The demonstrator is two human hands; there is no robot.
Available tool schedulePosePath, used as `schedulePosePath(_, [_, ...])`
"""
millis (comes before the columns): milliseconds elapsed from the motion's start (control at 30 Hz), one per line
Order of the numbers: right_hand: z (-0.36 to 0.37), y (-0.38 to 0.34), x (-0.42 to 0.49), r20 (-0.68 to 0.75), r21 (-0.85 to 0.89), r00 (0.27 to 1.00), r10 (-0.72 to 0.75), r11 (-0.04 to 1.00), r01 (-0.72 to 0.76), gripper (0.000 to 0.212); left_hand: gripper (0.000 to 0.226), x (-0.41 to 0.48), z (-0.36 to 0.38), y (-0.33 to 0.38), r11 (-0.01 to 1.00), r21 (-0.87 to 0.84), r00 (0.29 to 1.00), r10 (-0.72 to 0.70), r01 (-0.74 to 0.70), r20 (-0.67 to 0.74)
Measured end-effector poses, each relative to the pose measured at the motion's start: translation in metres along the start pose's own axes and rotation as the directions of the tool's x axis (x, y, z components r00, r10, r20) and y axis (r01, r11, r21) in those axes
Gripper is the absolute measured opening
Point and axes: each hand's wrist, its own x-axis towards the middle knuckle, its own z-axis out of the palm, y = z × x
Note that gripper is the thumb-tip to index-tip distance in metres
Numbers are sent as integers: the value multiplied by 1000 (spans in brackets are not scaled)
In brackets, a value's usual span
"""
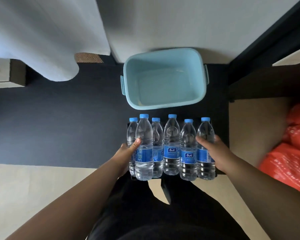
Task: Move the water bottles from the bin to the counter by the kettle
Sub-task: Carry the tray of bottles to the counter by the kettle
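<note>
blue bin (164, 54) holds nothing; six bottles (171, 146) stand in a row, clasped between left hand (126, 153) and right hand (213, 149).

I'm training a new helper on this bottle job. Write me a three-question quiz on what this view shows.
1. How many water bottles are held between the left hand and the right hand?
2. True or false: the light blue bin still has bottles in it.
3. Which bottle does the right hand touch? A. the one at the person's far left B. the one at the person's far right C. a middle one

Key: 1. Six. 2. False; it is empty. 3. B.
</note>
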Motion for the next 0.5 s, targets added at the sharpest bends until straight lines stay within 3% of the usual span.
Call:
schedulePosePath(67, [4, -15, -10, 26, -29, 998, -50, 998, 50, 87, 141, -10, -5, -1, 999, -40, 999, 35, -36, -36])
schedulePosePath(267, [24, -49, -28, 76, -196, 991, -107, 973, 120, 112, 147, -52, -16, -15, 973, -219, 990, 45, -74, -132])
schedulePosePath(500, [69, -70, -51, 179, -334, 972, -150, 920, 203, 105, 153, -107, -42, -37, 922, -348, 964, 78, -166, -254])
